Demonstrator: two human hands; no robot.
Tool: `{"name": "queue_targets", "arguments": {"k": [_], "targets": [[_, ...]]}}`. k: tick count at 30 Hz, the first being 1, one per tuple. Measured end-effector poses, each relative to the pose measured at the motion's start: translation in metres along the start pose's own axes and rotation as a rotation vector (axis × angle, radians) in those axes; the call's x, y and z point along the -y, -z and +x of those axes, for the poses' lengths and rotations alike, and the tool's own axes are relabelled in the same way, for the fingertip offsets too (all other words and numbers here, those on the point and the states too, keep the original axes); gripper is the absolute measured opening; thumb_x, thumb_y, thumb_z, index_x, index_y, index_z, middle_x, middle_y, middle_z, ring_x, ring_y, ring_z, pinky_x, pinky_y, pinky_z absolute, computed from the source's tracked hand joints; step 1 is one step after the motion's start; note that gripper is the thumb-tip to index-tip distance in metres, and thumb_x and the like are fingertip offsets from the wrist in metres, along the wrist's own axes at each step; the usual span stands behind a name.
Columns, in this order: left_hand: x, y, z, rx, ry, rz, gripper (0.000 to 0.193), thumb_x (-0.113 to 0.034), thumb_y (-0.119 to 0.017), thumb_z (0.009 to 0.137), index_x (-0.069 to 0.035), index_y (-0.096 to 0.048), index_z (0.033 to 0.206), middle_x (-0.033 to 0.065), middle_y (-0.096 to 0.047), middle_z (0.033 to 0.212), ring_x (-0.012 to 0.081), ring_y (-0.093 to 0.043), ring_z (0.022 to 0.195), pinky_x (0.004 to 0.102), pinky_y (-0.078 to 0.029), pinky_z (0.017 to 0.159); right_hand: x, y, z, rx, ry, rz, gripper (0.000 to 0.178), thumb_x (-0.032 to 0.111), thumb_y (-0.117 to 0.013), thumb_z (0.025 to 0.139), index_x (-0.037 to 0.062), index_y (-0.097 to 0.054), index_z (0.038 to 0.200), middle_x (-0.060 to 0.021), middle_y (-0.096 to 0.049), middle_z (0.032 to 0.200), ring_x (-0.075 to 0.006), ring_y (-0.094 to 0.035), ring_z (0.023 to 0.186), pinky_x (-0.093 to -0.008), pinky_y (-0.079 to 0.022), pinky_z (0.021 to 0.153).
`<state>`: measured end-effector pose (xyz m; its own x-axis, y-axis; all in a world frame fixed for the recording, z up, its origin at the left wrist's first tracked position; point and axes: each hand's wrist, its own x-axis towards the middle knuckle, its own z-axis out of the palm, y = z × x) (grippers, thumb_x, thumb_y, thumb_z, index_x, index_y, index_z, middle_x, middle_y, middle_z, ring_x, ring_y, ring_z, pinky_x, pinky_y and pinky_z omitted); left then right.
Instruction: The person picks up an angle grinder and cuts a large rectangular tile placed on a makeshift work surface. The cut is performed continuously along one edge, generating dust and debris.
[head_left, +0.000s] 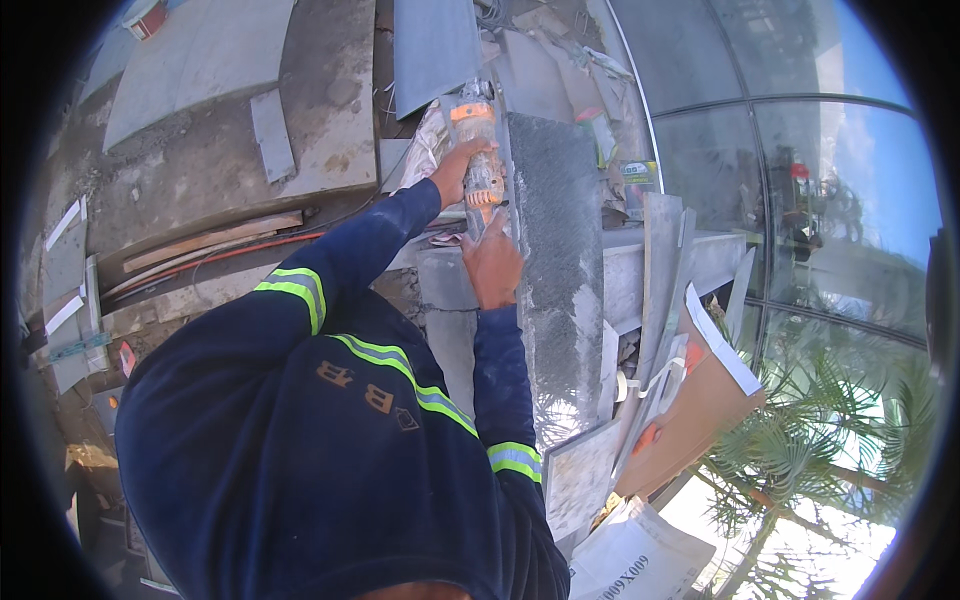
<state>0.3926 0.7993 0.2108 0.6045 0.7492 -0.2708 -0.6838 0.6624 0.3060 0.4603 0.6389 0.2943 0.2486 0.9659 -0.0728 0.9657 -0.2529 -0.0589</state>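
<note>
An orange, dust-covered angle grinder (485, 178) is held in both my hands along the left edge of a long dark grey stone slab (560, 240). My left hand (457, 172) is closed round its body from the left side. Nearer to me, my right hand (493, 262) grips the rear end of the tool, its fingers wrapped over the handle. The grinder's head (476, 90) points away from me, and its disc cannot be made out. Both my arms are in dark blue sleeves with reflective bands.
A grey panel (435, 50) lies ahead. Glass panes (830, 220) rise on the right. Long stone strips (660, 260) and a cardboard sheet (700, 400) lean at the near right. An orange cable (200, 262) and a wooden plank (215, 240) lie on the left.
</note>
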Motion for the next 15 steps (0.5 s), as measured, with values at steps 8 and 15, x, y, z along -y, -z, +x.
{"name": "queue_targets", "arguments": {"k": [8,15], "targets": [[0.002,-0.004,-0.009,-0.030,0.014,-0.013,0.038,-0.022,-0.073,0.083,-0.003,-0.057,0.111,0.0170,-0.066,0.090,0.0305,-0.071,0.079,0.0481,-0.062,0.071,0.003,-0.003,-0.006,0.043,-0.066,-0.035,0.084,0.039,-0.072,0.086,-0.0047,-0.033,0.147,-0.0212,-0.073,0.093,-0.0380,-0.072,0.080,-0.0465,-0.057,0.069],[0.007,-0.006,-0.021,-0.032,0.012,0.009,0.030,-0.023,-0.073,0.083,-0.005,-0.058,0.103,0.0142,-0.066,0.087,0.0279,-0.071,0.079,0.0442,-0.061,0.070,0.001,0.001,-0.020,0.045,-0.048,0.064,0.079,0.038,-0.070,0.088,-0.0067,-0.037,0.144,-0.0273,-0.071,0.090,-0.0438,-0.070,0.080,-0.0507,-0.055,0.072]]}}
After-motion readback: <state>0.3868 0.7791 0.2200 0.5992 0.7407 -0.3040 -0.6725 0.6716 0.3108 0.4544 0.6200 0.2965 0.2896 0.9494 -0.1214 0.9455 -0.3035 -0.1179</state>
